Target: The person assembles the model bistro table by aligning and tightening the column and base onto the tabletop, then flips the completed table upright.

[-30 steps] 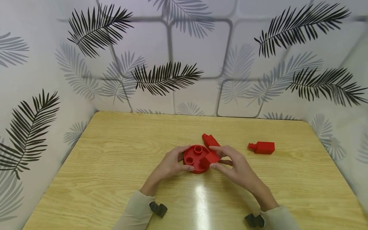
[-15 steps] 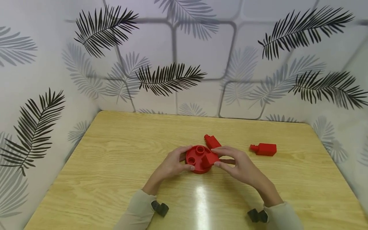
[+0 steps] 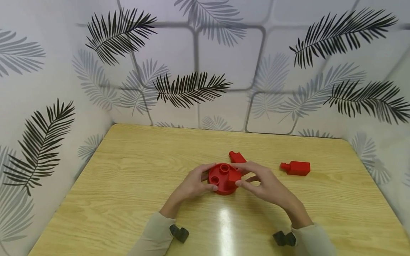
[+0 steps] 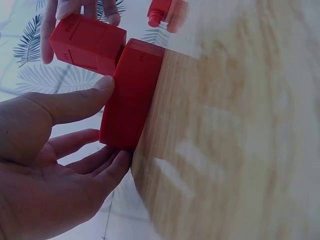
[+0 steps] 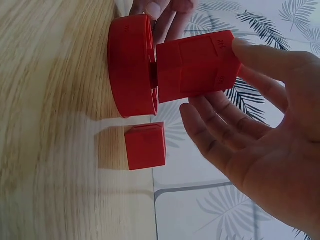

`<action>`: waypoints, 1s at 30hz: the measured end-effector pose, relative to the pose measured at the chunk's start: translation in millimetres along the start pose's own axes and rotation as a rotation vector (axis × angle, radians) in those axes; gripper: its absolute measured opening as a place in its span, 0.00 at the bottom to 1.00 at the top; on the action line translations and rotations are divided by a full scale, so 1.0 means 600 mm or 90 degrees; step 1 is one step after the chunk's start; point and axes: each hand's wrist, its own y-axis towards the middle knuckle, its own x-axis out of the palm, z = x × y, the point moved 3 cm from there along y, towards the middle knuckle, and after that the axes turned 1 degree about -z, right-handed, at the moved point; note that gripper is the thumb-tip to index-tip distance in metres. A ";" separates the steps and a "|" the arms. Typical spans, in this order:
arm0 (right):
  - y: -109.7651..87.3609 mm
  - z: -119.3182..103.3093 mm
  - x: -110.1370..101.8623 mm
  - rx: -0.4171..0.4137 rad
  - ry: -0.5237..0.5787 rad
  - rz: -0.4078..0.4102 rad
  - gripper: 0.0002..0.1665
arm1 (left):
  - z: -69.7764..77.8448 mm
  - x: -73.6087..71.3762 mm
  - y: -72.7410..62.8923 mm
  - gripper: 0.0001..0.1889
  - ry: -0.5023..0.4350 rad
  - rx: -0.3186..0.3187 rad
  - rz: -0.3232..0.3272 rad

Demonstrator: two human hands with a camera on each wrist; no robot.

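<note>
My left hand (image 3: 191, 182) grips the side of a round red base (image 3: 222, 188), thumb and fingers around its edge, on the table. Two raised ring sockets (image 3: 224, 168) show in its dish. My right hand (image 3: 266, 182) pinches a red bottle-shaped block (image 5: 197, 65), thumb and fingertips near its far end. In the right wrist view its narrow neck points into the base (image 5: 129, 70), and the block stands out nearly square to it, slightly tilted. The neck's tip is hidden by the rim.
A second red block (image 3: 237, 157) with a neck lies just behind the base, partly covered by my right fingers. Another such block (image 3: 298, 168) lies on its side farther right. The wooden table (image 3: 137, 160) meets a leaf-patterned backdrop (image 3: 224, 106).
The block in my right hand has gone from leaning right to nearly upright over the base. My left hand keeps its grip on the base. The head view has shifted slightly.
</note>
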 end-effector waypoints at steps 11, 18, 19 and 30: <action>0.007 0.004 0.011 0.015 -0.025 0.015 0.27 | -0.002 0.002 -0.005 0.39 0.011 -0.007 0.002; 0.009 0.004 0.007 -0.014 -0.024 0.038 0.23 | -0.002 0.001 -0.004 0.40 0.015 -0.012 0.005; 0.009 0.004 0.007 -0.014 -0.021 0.040 0.23 | -0.002 0.000 -0.004 0.40 0.015 -0.012 0.005; 0.021 0.006 0.011 -0.011 -0.047 0.043 0.28 | -0.003 -0.001 0.001 0.40 0.010 -0.010 0.005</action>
